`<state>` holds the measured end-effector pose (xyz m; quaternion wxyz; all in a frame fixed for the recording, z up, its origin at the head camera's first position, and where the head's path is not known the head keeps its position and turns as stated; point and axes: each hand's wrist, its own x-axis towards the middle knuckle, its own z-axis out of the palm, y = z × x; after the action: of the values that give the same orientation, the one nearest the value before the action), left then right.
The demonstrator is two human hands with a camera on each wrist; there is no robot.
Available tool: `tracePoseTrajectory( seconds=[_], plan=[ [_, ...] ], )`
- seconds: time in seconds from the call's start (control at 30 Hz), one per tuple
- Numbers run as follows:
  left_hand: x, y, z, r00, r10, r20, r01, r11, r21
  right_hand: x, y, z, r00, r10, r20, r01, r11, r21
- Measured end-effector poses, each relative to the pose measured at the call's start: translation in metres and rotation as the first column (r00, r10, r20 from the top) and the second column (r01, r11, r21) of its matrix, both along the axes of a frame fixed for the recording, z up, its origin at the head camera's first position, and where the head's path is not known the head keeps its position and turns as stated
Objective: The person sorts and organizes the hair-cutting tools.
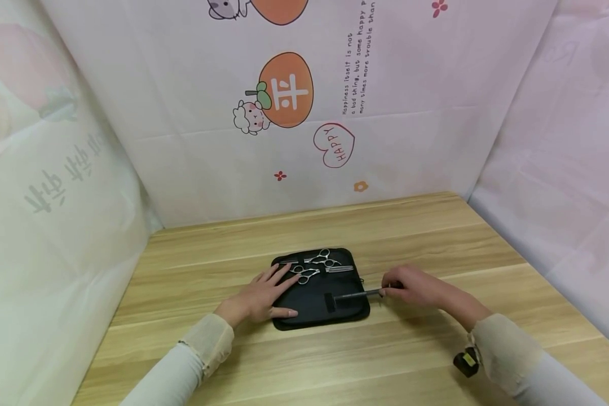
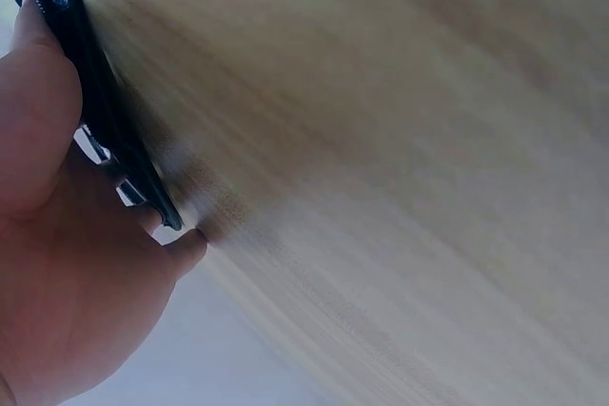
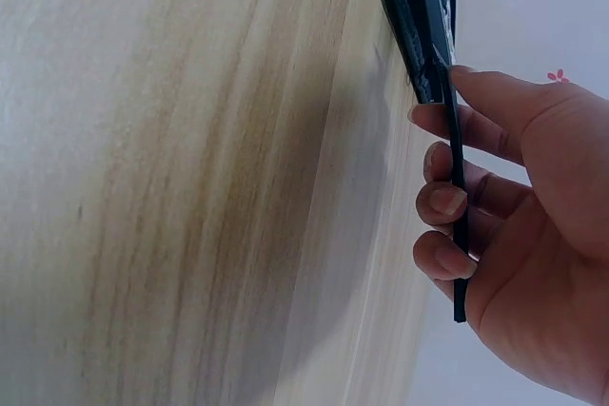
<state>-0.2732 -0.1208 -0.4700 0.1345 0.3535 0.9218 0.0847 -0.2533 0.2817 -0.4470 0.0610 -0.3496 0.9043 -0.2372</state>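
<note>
A black zip case (image 1: 309, 310) lies on the table with two pairs of silver hairdressing scissors (image 1: 307, 274) on its upper part, one with a toothed thinning blade (image 1: 339, 269). My left hand (image 1: 264, 296) rests spread over the case's left side, fingers extended and thumb near its lower edge. At the right edge my right hand (image 1: 411, 286) holds a slim black comb (image 1: 357, 294), whose far end reaches a black strap (image 1: 330, 302) on the case. In the right wrist view the comb (image 3: 458, 168) shows edge-on, thumb and curled fingers around it.
The wooden table (image 1: 223, 242) meets a printed white cloth (image 1: 208, 186) at the back, with more cloth at both sides. A small black device with a yellow label (image 1: 467, 361) hangs at the right sleeve's cuff.
</note>
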Motion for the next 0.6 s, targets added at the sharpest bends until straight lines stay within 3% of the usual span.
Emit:
tracePoseTrajectory(
  seconds=[0.6],
  plan=[
    [0.0016,-0.0005,-0.0007,1.0,-0.006,-0.011,0.006,1.0,0.006,-0.0029,-0.0028,-0.0021,0.999,-0.017,0.044,0.016,1.0,0.009]
  ],
)
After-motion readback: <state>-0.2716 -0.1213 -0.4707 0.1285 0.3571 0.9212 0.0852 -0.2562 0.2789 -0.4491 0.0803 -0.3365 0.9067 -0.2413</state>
